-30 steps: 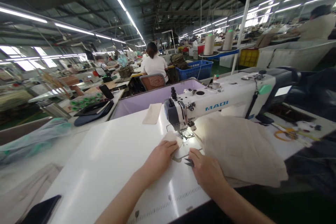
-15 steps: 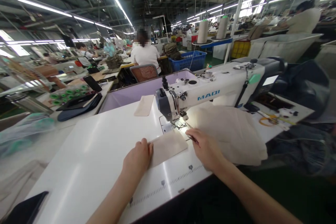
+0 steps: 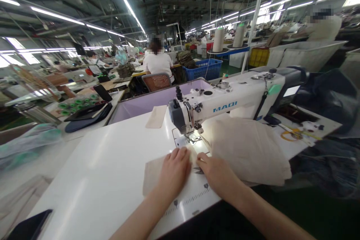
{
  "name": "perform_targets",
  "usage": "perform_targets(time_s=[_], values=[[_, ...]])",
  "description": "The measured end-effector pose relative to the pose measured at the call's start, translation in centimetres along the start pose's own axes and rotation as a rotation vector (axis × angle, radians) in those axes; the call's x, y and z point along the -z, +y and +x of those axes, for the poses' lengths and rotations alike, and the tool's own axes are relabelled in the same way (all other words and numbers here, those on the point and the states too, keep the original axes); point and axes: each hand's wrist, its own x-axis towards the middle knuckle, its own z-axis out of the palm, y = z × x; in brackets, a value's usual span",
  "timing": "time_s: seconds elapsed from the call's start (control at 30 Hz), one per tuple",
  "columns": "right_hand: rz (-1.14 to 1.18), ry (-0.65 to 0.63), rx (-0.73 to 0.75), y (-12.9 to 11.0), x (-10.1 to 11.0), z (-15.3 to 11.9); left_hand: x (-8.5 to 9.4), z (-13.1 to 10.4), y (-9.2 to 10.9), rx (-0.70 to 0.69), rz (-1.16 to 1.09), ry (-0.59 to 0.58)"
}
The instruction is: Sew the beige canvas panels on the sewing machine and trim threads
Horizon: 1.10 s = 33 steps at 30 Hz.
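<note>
My left hand (image 3: pixel 176 168) lies over a small beige fabric piece (image 3: pixel 152 175) on the white sewing table, its fingers curled and closed at the piece's right end. Close beside it, my right hand (image 3: pixel 216 174) is closed, with thumb and forefinger pinched near that same end. A small dark metal tool, which looks like thread snips (image 3: pixel 198 171), pokes out below the right fingers; most of it is hidden by the hand. Just beyond both hands is the lit needle area of a white sewing machine (image 3: pixel 225 99). A larger beige cloth (image 3: pixel 247 146) is heaped right of the needle.
Another beige piece (image 3: pixel 156 116) lies left of the machine head. Yellow-handled scissors (image 3: pixel 291 134) rest at the right end of the table. A lilac-sided bin (image 3: pixel 140 101) stands behind the table. A dark phone-like object (image 3: pixel 29 227) is at lower left. Ahead, a person (image 3: pixel 158 62) sits facing away.
My left hand has moved right across the fabric piece to its right end. The piece has shifted left and towards me. My right hand has come slightly nearer to me, still with the tool.
</note>
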Motion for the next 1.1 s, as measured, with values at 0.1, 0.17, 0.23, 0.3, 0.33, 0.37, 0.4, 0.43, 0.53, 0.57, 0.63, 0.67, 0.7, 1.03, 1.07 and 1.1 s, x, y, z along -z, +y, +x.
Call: perform_targets(time_s=[0.1,0.17,0.23,0.3,0.33,0.37,0.4,0.43,0.53,0.57,0.63,0.67,0.7,1.03,1.07,1.1], values=[[-0.014,-0.013,-0.005,-0.2,-0.2,0.2,-1.4,0.9,0.5,-0.023,0.002,0.072],[-0.018,-0.036,-0.026,-0.3,-0.2,0.5,-1.8,1.2,0.2,-0.016,0.006,0.077],[-0.013,-0.034,-0.038,-0.5,-0.2,0.9,-1.7,1.5,-0.2,-0.008,0.007,0.066],[-0.006,-0.008,-0.044,-0.5,-0.3,1.2,-1.3,1.9,-0.5,-0.001,0.008,0.046],[-0.004,0.006,-0.046,-0.4,-0.4,1.4,-1.1,2.1,-0.6,0.003,0.008,0.037],[-0.002,0.017,-0.047,-0.4,-0.5,1.5,-0.9,2.3,-0.7,0.006,0.009,0.030],[-0.003,0.025,-0.048,-0.3,-0.7,1.5,-0.8,2.5,-0.7,0.007,0.011,0.024],[-0.002,0.030,-0.046,-0.2,-0.8,1.6,-0.8,2.6,-0.7,0.007,0.014,0.019],[0.006,0.040,-0.043,-0.1,-0.9,1.6,-0.9,2.7,-0.7,-0.001,0.028,0.015],[0.011,0.046,-0.044,-0.1,-0.9,1.6,-1.0,2.7,-0.7,-0.003,0.032,0.020],[0.021,0.060,-0.044,-0.1,-1.0,1.6,-1.3,2.6,-0.8,-0.004,0.037,0.035],[0.024,0.067,-0.045,-0.1,-1.0,1.6,-1.4,2.6,-0.9,-0.003,0.038,0.040],[0.025,0.071,-0.047,-0.1,-1.0,1.6,-1.4,2.6,-0.9,-0.001,0.037,0.040],[0.001,0.041,-0.053,-0.2,-0.9,1.5,-1.0,2.8,-0.9,-0.011,0.020,0.019],[-0.002,0.041,-0.055,-0.2,-0.9,1.6,-1.1,2.8,-0.9,-0.016,0.019,0.020],[-0.004,0.041,-0.056,-0.3,-0.9,1.6,-1.1,2.8,-1.0,-0.022,0.019,0.023]])
